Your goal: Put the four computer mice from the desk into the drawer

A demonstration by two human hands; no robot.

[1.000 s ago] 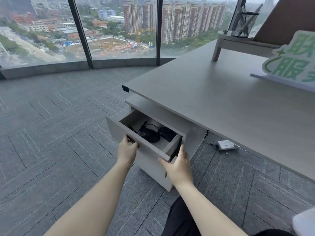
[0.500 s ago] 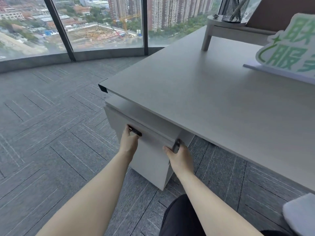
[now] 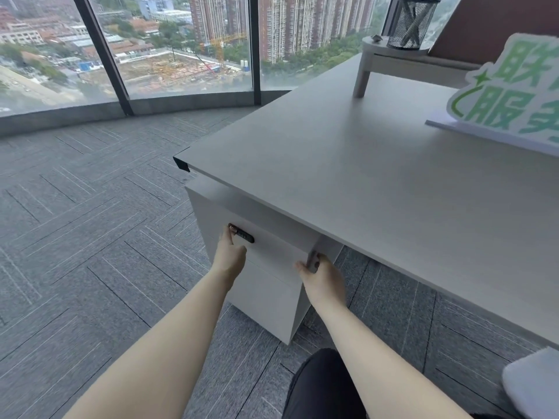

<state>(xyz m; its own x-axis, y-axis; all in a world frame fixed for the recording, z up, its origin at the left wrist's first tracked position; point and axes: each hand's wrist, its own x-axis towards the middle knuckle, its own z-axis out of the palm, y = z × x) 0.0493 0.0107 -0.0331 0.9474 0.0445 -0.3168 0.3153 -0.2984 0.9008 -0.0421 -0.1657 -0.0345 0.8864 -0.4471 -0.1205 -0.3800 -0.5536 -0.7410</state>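
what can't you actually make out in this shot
- Head view: the mice; the closed drawer front hides its inside.
- Green sign: cut off by the right edge.
- Left hand fingertips: partly hidden against the black lock.
- Pens in the mesh cup: blurred by the mesh.

Both forearms are bare, with no sleeves showing. The left hand (image 3: 231, 257) and right hand (image 3: 323, 279) wear no rings or watch. Dark trousers (image 3: 325, 385) cover the leg below.
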